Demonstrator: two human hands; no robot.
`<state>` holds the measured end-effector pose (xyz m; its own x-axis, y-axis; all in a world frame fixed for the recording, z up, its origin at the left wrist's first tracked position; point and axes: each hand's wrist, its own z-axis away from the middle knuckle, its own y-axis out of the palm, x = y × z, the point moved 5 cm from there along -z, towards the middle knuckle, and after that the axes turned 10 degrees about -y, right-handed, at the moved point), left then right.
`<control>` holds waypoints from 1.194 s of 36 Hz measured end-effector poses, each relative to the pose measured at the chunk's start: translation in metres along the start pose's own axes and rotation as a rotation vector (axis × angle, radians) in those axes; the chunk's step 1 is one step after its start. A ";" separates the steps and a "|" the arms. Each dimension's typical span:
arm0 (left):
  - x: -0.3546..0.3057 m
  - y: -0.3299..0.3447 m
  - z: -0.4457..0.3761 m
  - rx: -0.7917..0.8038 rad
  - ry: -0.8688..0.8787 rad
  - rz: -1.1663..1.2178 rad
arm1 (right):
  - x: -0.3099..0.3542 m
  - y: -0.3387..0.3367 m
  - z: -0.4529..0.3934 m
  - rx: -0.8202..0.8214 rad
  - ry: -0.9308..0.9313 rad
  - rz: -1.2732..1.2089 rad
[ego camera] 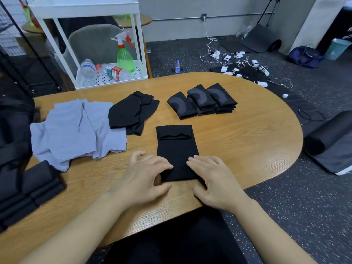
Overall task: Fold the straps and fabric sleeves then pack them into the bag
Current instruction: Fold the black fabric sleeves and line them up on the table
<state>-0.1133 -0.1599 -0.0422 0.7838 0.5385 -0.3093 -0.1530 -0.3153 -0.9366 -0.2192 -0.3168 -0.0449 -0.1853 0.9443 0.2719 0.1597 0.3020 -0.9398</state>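
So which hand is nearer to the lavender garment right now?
Left. The left hand is at the near left edge of the black sleeve, just right of the lavender garment. The right hand sits on the sleeve's far side, further away.

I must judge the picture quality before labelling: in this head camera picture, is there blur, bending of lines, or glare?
Head view: the left hand looks slightly smeared at its fingertips, while the right hand is sharper. The table edge and the white cart bow, as a wide lens does. Light is soft with faint shadows; a mild sheen lies on the wood. The black sleeve shows little detail.
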 end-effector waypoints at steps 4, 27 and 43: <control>0.002 -0.002 -0.013 -0.002 0.019 -0.070 | -0.005 -0.002 -0.003 0.025 0.042 -0.079; 0.023 0.006 -0.056 -0.197 -0.628 0.057 | -0.044 0.006 -0.051 -0.234 0.602 -0.176; 0.026 0.009 -0.051 -0.274 -0.561 0.064 | -0.041 0.004 -0.047 -0.240 0.632 -0.006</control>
<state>-0.0642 -0.1888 -0.0505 0.3313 0.8165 -0.4728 0.0289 -0.5097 -0.8599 -0.1653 -0.3478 -0.0498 0.4042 0.8154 0.4145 0.3846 0.2596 -0.8858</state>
